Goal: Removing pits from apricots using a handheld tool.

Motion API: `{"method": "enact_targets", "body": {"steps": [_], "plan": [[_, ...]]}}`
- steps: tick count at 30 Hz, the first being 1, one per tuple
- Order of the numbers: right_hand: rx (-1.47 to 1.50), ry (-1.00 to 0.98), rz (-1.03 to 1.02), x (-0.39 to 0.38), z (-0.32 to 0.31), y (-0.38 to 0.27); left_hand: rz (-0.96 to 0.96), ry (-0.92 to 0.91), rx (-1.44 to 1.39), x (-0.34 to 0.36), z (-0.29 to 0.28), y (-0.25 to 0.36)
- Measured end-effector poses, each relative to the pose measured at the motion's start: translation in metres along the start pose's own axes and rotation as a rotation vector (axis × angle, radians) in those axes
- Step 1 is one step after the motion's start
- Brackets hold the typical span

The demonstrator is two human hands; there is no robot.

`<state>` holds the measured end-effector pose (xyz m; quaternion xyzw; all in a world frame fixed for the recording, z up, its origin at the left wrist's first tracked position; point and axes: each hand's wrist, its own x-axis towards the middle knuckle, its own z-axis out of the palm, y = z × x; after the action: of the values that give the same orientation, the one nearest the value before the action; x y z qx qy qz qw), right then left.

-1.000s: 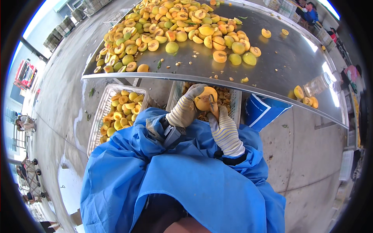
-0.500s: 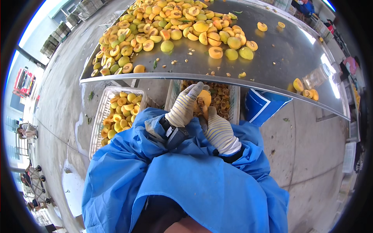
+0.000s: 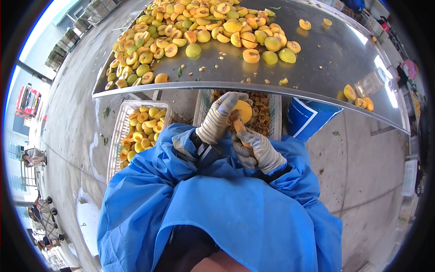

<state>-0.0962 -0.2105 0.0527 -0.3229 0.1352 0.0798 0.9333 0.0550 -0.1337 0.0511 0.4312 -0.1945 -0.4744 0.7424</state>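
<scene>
Just below the table's front edge, my left hand [image 3: 218, 119], in a striped knit glove, curls around an orange-yellow apricot half [image 3: 244, 110]. My right hand [image 3: 259, 148], gloved alike, closes around the light-brown handle of a pitting tool [image 3: 237, 123]. The tool's darker tip is at the apricot half; its exact contact is hidden. Beneath both hands stands a crate [image 3: 275, 119] of scooped, brownish apricot pieces. Left of it, a white crate [image 3: 113, 149] holds smooth yellow apricot halves.
A steel table [image 3: 217, 75] spans ahead, with a large heap of apricots [image 3: 192, 22] at its left and centre. A clear jar [image 3: 370, 85] lies on its right side, near several apricot halves [image 3: 361, 102]. A blue bag [image 3: 309, 119] hangs under the front edge.
My right hand has turned and drawn back slightly toward me, showing more of the tool's handle. In my left hand, the apricot half has tilted, baring more of its flat face.
</scene>
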Motion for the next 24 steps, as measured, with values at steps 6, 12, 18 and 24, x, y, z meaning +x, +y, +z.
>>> {"method": "enact_targets", "body": {"steps": [6,12,18,24], "plan": [[0.136,-0.061,0.006,0.003,-0.003,0.005,-0.023,0.02,-0.057,0.003,0.004,-0.003],[0.127,-0.047,-0.016,0.002,-0.004,0.002,-0.142,0.022,-0.133,0.007,0.007,0.003],[0.215,-0.291,0.01,-0.003,-0.006,-0.002,-0.237,0.02,-0.413,0.011,-0.005,0.002],[-0.231,0.266,-0.247,-0.005,-0.008,-0.013,0.052,0.183,-0.223,0.009,-0.058,0.01]]}}
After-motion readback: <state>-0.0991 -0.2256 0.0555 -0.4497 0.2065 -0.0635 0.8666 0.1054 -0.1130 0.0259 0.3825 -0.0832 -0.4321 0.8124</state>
